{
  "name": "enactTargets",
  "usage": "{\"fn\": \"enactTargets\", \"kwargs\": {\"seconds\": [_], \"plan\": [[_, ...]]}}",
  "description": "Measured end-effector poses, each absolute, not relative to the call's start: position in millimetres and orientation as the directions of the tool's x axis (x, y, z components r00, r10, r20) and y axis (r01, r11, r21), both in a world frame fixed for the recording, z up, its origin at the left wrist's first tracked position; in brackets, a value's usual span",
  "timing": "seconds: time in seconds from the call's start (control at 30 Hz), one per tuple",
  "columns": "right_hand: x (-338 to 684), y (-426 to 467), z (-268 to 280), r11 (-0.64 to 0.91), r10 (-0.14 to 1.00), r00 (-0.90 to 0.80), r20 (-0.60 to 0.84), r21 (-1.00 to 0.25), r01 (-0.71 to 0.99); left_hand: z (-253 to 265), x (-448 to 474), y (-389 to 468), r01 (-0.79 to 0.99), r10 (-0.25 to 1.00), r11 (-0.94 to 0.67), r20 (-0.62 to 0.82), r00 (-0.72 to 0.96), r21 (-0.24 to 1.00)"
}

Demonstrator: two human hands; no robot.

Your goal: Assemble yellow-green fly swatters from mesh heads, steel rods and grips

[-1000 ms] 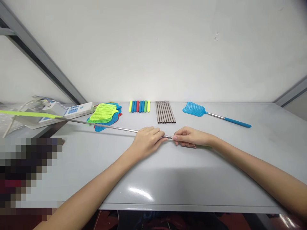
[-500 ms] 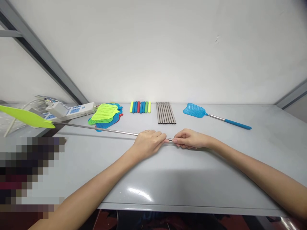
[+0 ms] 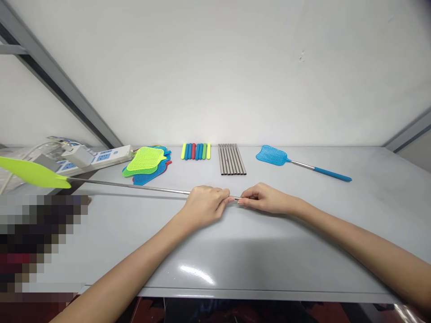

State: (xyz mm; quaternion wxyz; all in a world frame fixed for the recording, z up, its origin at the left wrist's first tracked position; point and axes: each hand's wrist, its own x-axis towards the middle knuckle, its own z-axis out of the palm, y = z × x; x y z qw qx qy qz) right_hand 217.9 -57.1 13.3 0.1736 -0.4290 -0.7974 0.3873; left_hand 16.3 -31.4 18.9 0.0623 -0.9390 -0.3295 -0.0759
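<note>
Both hands are on a long metal rod [image 3: 134,185] that ends at the left in a yellow-green fly swatter head [image 3: 32,172], seen nearly edge-on. My left hand [image 3: 207,204] wraps round the rod, knuckles up, close to its right end. Just to the right, my right hand [image 3: 261,197] pinches the rod's end between thumb and fingertips. A short bit of bare metal shows between the hands. What lies inside my right fingers is hidden. Behind them, several metal tubes [image 3: 232,159] lie side by side on the grey table [image 3: 256,260].
Perforated swatter heads [image 3: 146,160] in yellow, green and blue are piled back left. Several coloured handle grips [image 3: 195,151] form a row. A blue fly swatter [image 3: 272,155] lies back right. A power strip [image 3: 111,154] with cables is at the left, beside a pixelated patch.
My hands and the rod have shifted slightly left in view, and the yellow-green head sits a little lower. My right fingers have changed their pinch slightly on the rod's end.
</note>
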Motion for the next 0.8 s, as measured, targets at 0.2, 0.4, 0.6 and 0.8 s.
{"fn": "enactTargets", "kwargs": {"seconds": [0.2, 0.4, 0.6, 0.8], "plan": [[218.7, -56.2, 14.5, 0.261, 0.824, -0.560, -0.085, -0.821, 0.508, 18.4, 16.4, -26.8, 0.618, 0.590, -0.783, 0.231, 0.773, -0.070], [228.0, -51.3, 15.1, -0.199, 0.665, -0.660, -0.350, -0.935, 0.295, 20.6, 15.1, -21.6, 0.548, 0.482, -0.825, 0.334, 0.810, -0.137], [227.7, -48.0, 14.5, -0.339, 0.600, -0.705, -0.378, -0.918, 0.205, 25.2, 9.9, -19.1, 0.506, 0.409, -0.839, 0.380, 0.830, -0.202], [229.5, -46.9, 15.4, -0.342, 0.603, -0.707, -0.370, -0.920, 0.190, 28.3, 6.2, -15.2, 0.512, 0.433, -0.836, 0.335, 0.837, -0.198]]}}
